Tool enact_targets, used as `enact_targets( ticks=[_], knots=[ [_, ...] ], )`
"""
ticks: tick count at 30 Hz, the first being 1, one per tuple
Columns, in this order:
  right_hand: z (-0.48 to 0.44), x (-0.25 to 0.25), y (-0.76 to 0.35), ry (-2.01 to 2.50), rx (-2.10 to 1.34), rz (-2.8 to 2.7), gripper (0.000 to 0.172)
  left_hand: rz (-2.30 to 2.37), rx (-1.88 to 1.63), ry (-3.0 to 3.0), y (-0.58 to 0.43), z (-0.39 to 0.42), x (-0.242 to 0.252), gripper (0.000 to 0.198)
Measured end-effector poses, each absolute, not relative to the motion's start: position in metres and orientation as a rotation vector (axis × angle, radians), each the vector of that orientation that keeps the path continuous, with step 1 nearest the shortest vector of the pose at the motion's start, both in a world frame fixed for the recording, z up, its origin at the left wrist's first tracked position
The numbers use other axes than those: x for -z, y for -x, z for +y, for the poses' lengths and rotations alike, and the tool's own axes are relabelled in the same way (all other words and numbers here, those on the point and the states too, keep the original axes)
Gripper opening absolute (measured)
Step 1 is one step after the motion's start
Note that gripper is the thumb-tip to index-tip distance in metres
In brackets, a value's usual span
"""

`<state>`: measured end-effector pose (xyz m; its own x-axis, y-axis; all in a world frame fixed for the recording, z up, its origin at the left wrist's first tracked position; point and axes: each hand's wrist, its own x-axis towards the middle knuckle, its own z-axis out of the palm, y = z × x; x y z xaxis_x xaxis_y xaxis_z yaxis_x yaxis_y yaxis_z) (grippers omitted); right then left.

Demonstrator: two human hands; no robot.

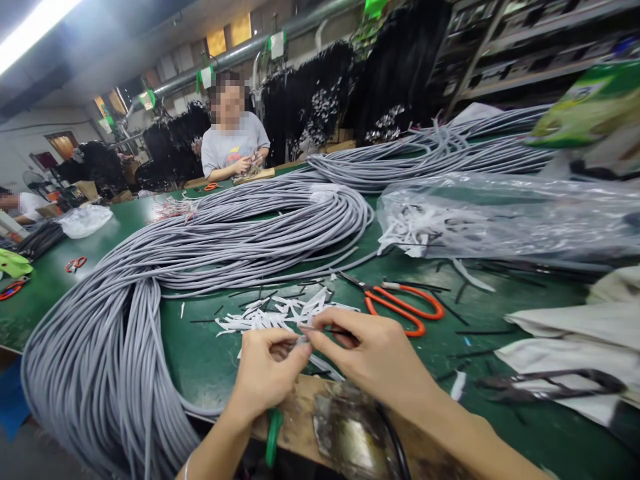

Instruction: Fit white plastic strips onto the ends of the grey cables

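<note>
My left hand (pixel 270 370) is closed in a pinch near the table edge, with a short grey cable end (pixel 301 339) showing at its fingertips. Touching that end, my right hand (pixel 373 350) has thumb and forefinger pressed together; what they pinch is too small to make out. Just beyond my fingers lies a pile of white strips (pixel 280 313) mixed with thin black pieces. Orange-handled scissors (pixel 400 303) rest to the right of the pile. A large bundle of grey cables (pixel 240 233) curves across the table and hangs over the edge at left.
A clear plastic bag (pixel 510 220) with white strips lies at right. Dark pliers (pixel 555 385) rest on pale cloth (pixel 565 333). A metal fixture (pixel 350 427) on a wooden board sits below my hands. Across the green table (pixel 190 363), another person (pixel 235 140) works.
</note>
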<state>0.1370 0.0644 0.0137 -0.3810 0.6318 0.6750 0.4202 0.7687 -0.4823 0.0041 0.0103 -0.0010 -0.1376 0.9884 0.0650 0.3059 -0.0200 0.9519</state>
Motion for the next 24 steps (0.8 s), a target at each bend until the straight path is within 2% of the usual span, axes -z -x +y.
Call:
enact_targets(
  ticks=[6, 19, 24],
  knots=[
    [0.0653, -0.0152, -0.1383, 0.786, -0.255, -2.021, 0.032, 1.599, -1.239, -1.406, -0.0060, 0.0089, -0.0002, 0.023],
    [0.0655, -0.0128, -0.1402, 0.970, -0.455, -2.048, 0.034, 1.739, -1.352, -1.724, -0.0106, 0.0041, -0.0006, 0.008],
    [0.0665, -0.0127, -0.1401, 0.933, -0.406, -2.037, 0.032, 1.738, -1.348, -1.863, -0.0125, 0.0033, 0.0001, 0.009]
  ],
)
